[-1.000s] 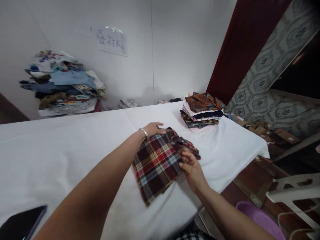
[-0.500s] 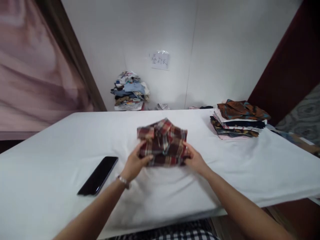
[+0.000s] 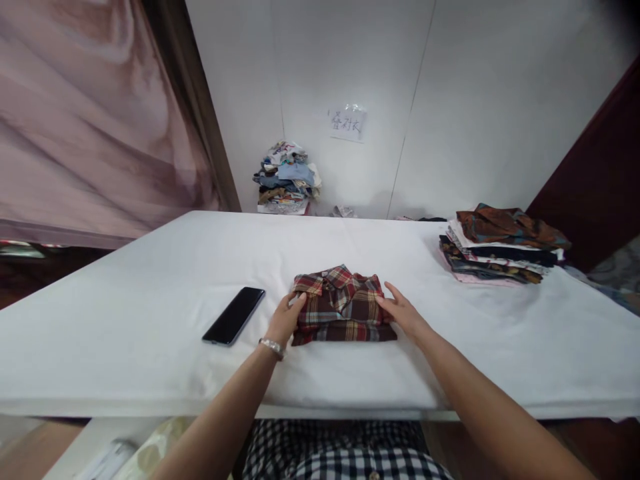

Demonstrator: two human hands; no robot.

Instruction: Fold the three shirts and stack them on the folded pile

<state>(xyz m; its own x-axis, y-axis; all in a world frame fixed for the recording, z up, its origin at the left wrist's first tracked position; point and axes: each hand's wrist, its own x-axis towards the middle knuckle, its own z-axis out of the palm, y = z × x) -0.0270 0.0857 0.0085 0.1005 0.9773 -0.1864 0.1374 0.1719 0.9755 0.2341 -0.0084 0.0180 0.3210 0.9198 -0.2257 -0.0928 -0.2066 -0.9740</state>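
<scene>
- The plaid shirt [image 3: 342, 305] lies folded into a compact rectangle, collar up, on the white table [image 3: 150, 313], near its front edge and about midway across. I judge the folding itself done: edges squared, no sleeve or tail trailing out.
- My left hand [image 3: 286, 321] rests flat against the shirt's left edge, fingers loosely extended, gripping nothing that I can see.
- My right hand [image 3: 403, 311] lies open against the right edge, fingers spread and touching the cloth, not pinching it.
- What looks left to me is only pressing the packet tidy between both palms and moving it off; it is well apart from the other shirts.
- A dark phone [image 3: 234, 315] lies just to the left of my left hand, not touching the shirt.
- A stack of folded shirts [image 3: 500, 245] sits at the far right of the table.
- A heap of unfolded clothes [image 3: 286, 177] is piled against the back wall, below a paper sign [image 3: 347, 123].
</scene>
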